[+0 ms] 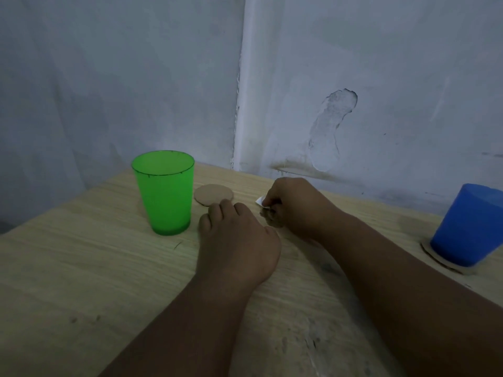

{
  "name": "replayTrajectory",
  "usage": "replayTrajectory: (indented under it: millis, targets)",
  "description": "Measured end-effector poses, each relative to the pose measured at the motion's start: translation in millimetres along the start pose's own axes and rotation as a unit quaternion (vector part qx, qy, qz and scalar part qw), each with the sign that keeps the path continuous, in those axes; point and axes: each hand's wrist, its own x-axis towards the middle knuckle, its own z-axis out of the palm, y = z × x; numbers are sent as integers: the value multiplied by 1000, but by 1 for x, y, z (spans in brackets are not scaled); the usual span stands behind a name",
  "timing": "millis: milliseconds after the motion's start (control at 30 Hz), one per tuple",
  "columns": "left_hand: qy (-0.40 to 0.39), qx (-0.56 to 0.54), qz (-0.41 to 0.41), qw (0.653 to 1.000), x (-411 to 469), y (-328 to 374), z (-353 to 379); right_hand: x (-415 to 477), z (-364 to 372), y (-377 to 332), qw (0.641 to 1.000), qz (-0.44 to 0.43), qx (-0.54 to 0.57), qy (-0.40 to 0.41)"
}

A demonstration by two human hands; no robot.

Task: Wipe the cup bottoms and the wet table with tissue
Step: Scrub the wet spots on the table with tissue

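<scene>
A green translucent cup (164, 192) stands upright on the wooden table (81, 268), left of centre. Just right of it lies a round cardboard coaster (213, 194). My left hand (236, 240) rests palm down on the table beside the green cup, with its fingertips near the coaster and nothing in it. My right hand (294, 205) is closed around a small white tissue (260, 200), of which only a corner shows, pressed low on the table. A blue cup (468, 227) stands on its own coaster (446, 263) at the right edge.
A pale painted wall with a corner seam and a chipped patch (329, 131) rises directly behind the table. Dark scuffs mark the near part of the tabletop.
</scene>
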Motion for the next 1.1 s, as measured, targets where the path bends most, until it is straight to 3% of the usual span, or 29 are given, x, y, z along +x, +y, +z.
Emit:
replayTrajectory:
  millis: [133, 200, 333, 467, 633, 767, 867, 933, 1100]
  targets:
    - [3, -6, -1, 1000, -1, 0, 0, -17, -13, 0, 998, -51, 25, -13]
    - [4, -5, 1, 1000, -1, 0, -1, -18, -19, 8, 998, -17, 54, -22]
    - [-2, -10, -4, 1000, -2, 1, -1, -9, -20, 32, 992, 90, 51, 77]
    - [-1, -9, -3, 1000, -1, 1, -1, 11, -5, 30, 990, 125, 9, 57]
    - [-2, 3, -2, 1000, -1, 1, -1, 20, 6, 12, 998, 53, -36, 19]
    - [-4, 5, -1, 1000, -1, 1, -1, 1, 0, 5, 999, -48, -5, 9]
    - [1, 7, 0, 1000, -1, 1, 0, -13, -10, 6, 997, -70, 25, -10]
    - [0, 4, -1, 1000, -2, 1, -1, -16, -13, 11, 998, -39, 46, -11]
    - [-5, -15, -11, 1000, 0, 1, -2, -5, -13, 23, 989, 96, 77, 80]
